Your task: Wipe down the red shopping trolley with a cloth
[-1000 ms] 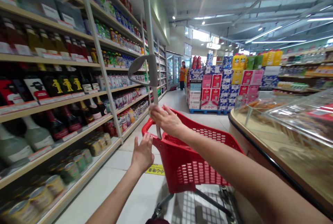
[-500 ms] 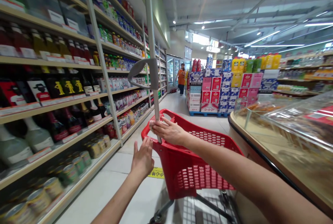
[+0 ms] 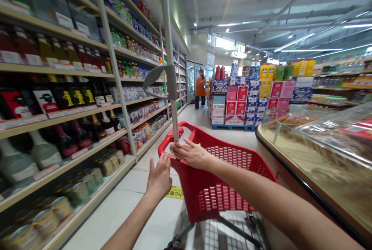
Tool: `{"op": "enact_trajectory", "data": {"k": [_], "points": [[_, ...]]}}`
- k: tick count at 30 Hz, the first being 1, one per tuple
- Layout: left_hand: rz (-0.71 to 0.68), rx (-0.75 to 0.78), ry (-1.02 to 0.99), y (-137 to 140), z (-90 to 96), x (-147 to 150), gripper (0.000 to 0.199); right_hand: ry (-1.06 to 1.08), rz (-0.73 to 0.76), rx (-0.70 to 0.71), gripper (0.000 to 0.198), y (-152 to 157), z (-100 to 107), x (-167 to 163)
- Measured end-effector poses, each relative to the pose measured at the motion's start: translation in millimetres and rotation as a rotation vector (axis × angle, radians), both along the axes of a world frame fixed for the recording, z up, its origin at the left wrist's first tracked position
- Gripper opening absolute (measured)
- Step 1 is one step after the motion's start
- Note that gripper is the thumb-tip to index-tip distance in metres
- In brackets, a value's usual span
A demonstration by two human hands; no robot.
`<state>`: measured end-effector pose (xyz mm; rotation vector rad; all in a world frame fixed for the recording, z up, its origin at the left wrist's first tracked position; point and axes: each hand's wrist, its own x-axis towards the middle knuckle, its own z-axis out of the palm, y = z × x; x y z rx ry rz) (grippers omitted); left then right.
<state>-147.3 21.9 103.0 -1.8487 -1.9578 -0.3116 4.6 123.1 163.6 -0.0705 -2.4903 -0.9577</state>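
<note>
A red plastic shopping cart (image 3: 197, 188) stands in front of me, and a grey metal pole (image 3: 173, 122) with a grey loop-shaped handle (image 3: 159, 83) rises at its near left corner. My left hand (image 3: 159, 176) has its fingers bent over the cart's red handle corner, with the thumb sticking up apart. At the foot of the pole, my right hand (image 3: 193, 154) presses a crumpled white wipe (image 3: 172, 148) against the pole and cart rim. Most of the wipe is hidden beneath the fingers, some of which are stretched out.
Shelves of bottles (image 3: 69, 56) and cans (image 3: 61, 207) line the left side. At right stands a glass-edged food counter (image 3: 270, 137), close to the cart. Stacked drink cartons (image 3: 236, 103) occupy the aisle ahead. A person in an orange vest (image 3: 200, 87) is farther back.
My right hand has slid a little down the pole with the wipe, toward the cart rim. My left hand keeps its place. The person in orange has shifted slightly in the aisle.
</note>
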Motion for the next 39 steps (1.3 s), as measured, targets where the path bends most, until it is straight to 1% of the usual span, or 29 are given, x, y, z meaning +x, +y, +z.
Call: {"op": "enact_trajectory", "data": {"k": [3, 4, 5, 6, 7, 9, 10, 12, 13, 15, 17, 19, 21, 22, 24, 26, 28, 29, 31, 34, 35, 36, 37, 39], "points": [[0.016, -0.032, 0.008, 0.0, 1.8, 1.0, 0.063, 0.154, -0.053, -0.054, 0.043, 2.9, 22.0, -4.4], [0.021, -0.037, 0.012, -0.2, 2.1, 1.2, 0.063, 0.189, -0.063, -0.073, 0.044, 2.7, 25.2, -5.7], [0.025, -0.037, 0.013, -0.5, 2.2, 1.3, 0.063, 0.205, -0.064, -0.090, 0.044, 1.4, 22.9, -6.3], [0.026, -0.031, 0.011, -0.9, 2.0, 1.3, 0.064, 0.201, -0.058, -0.109, 0.043, -0.8, 14.7, -6.3], [0.024, -0.022, 0.007, -1.3, 1.6, 1.2, 0.064, 0.187, -0.052, -0.133, 0.042, -4.0, 0.9, -5.9], [0.013, -0.002, -0.004, -1.7, 0.5, 0.8, 0.063, 0.173, -0.064, -0.204, 0.040, -12.7, -36.6, -5.1], [0.009, 0.009, -0.008, -1.4, 0.0, 0.8, 0.062, 0.204, -0.095, -0.258, 0.039, -18.0, -56.4, -5.3], [0.010, 0.039, -0.017, 0.1, -1.1, 2.5, 0.059, 0.336, -0.215, -0.401, 0.036, -29.1, -89.1, -6.8], [0.019, 0.064, -0.024, 1.4, -1.6, 4.6, 0.058, 0.417, -0.287, -0.479, 0.036, -34.3, -100.2, -7.4], [0.040, 0.130, -0.049, 4.7, -3.0, 12.0, 0.056, 0.545, -0.394, -0.610, 0.037, -41.5, -112.3, -4.3], [0.013, 0.189, -0.063, 8.2, -5.2, 23.7, 0.053, 0.585, -0.423, -0.685, 0.039, -42.6, -116.6, 9.4], [-0.083, 0.203, -0.045, 12.0, -8.4, 37.7, 0.053, 0.592, -0.475, -0.733, 0.042, -38.4, -120.5, 34.8], [-0.186, 0.167, -0.009, 17.0, -12.1, 51.1, 0.055, 0.612, -0.610, -0.788, 0.044, -32.2, -127.0, 63.9], [-0.209, 0.131, 0.005, 20.1, -14.0, 56.9, 0.056, 0.628, -0.684, -0.810, 0.045, -29.8, -130.7, 76.1], [-0.194, 0.039, 0.025, 27.0, -17.5, 65.7, 0.057, 0.649, -0.771, -0.830, 0.047, -27.7, -137.4, 90.1], [-0.149, -0.031, 0.045, 33.3, -20.2, 70.7, 0.057, 0.641, -0.756, -0.823, 0.052, -27.6, -141.0, 91.7], [-0.122, -0.051, 0.067, 37.2, -22.1, 72.0, 0.058, 0.618, -0.726, -0.825, 0.055, -25.7, -141.7, 92.9], [-0.120, -0.048, 0.075, 38.0, -22.9, 71.7, 0.058, 0.613, -0.739, -0.838, 0.054, -23.1, -141.7, 97.9], [-0.132, -0.045, 0.083, 37.5, -24.8, 70.3, 0.059, 0.631, -0.843, -0.879, 0.050, -15.5, -142.4, 120.3], [-0.138, -0.022, 0.075, 34.4, -29.5, 71.9, 0.062, 0.722, -1.087, -0.908, 0.047, -4.3, -146.2, 165.8], [-0.132, -0.011, 0.070, 33.6, -31.8, 74.5, 0.063, 0.757, -1.139, -0.903, 0.047, -2.7, -147.2, 174.8], [-0.131, -0.001, 0.067, 33.3, -34.3, 78.3, 0.064, 0.784, -1.158, -0.895, 0.048, -2.9, -147.8, 177.3], [-0.141, 0.001, 0.066, 33.4, -36.9, 83.0, 0.064, 0.795, -1.133, -0.888, 0.049, -4.9, -147.7, 172.6], [-0.175, -0.011, 0.064, 34.5, -42.0, 93.0, 0.064, 0.756, -0.974, -0.879, 0.052, -12.4, -145.7, 145.3]]}}
